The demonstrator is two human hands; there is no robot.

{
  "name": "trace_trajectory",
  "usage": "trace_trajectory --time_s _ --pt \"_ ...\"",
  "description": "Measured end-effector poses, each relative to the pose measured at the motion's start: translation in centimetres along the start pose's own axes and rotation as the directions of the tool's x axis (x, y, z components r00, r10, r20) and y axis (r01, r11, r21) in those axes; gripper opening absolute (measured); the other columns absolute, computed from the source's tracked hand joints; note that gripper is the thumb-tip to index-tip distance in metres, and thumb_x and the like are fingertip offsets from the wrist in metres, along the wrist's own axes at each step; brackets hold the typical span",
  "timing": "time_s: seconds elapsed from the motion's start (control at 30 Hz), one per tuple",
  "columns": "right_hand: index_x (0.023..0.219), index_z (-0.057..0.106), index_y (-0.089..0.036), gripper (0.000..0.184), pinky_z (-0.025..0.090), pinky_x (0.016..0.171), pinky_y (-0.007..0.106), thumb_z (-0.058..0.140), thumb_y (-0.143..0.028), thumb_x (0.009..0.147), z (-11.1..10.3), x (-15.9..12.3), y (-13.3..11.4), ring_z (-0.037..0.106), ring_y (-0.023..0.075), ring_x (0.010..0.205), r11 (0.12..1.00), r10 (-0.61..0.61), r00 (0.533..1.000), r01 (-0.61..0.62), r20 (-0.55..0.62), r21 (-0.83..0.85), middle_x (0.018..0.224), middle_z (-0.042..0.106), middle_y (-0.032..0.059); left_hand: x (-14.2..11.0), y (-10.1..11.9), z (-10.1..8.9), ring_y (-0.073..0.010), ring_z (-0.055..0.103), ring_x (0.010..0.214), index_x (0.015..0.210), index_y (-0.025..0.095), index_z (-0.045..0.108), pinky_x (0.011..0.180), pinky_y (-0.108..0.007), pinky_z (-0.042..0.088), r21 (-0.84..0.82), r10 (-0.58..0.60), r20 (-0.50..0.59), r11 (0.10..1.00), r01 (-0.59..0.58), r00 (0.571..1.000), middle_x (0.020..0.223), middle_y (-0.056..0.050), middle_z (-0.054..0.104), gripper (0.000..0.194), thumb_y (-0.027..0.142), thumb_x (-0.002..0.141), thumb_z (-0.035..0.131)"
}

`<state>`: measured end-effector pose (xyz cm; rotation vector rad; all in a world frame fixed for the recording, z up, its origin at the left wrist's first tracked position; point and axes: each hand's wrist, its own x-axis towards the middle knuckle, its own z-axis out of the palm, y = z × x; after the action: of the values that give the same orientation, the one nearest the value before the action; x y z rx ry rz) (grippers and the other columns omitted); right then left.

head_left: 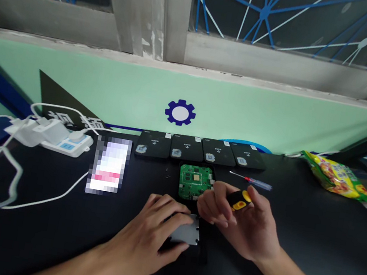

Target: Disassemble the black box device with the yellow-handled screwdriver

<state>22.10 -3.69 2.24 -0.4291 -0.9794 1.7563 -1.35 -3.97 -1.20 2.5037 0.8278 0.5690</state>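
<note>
My left hand (157, 227) spans a black case half with a grey metal plate (190, 232) in it. Its thumb lies along the near side and its fingers across the far side. In my right hand (246, 223) is a black and yellow screwdriver (240, 200), gripped by its handle; its shaft and tip are hidden. Just beyond both hands lies a green circuit board (193, 181) in an open black case, its lower right corner covered by my right fingers. A small screwdriver with a clear handle (258, 183) rests on the dark table to the right.
Several closed black boxes (187, 148) stand in a row along the wall. Tiny dark bits, perhaps screws (167, 173), lie left of the board. Farther left are a phone with a lit, blurred screen (108, 167) and a white power strip (69, 144) with cables. A snack bag (337, 177) sits at right.
</note>
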Motion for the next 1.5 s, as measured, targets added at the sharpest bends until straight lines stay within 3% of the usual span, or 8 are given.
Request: trace_trajectory --time_s 1.5 --pt "0.078 0.065 -0.019 0.056 0.026 0.063 0.036 0.054 -0.069 0.101 -0.01 -0.39 0.19 0.032 0.0169 0.058 0.992 0.003 0.998 0.006 0.070 -0.125 0.064 0.042 -0.0020 0.17 0.02 -0.23 -0.0284 0.059 0.124 0.135 0.025 0.061 0.105 -0.049 0.042 -0.001 0.011 0.006 1.000 -0.011 1.000 0.136 -0.005 0.068 0.037 0.020 0.101 0.075"
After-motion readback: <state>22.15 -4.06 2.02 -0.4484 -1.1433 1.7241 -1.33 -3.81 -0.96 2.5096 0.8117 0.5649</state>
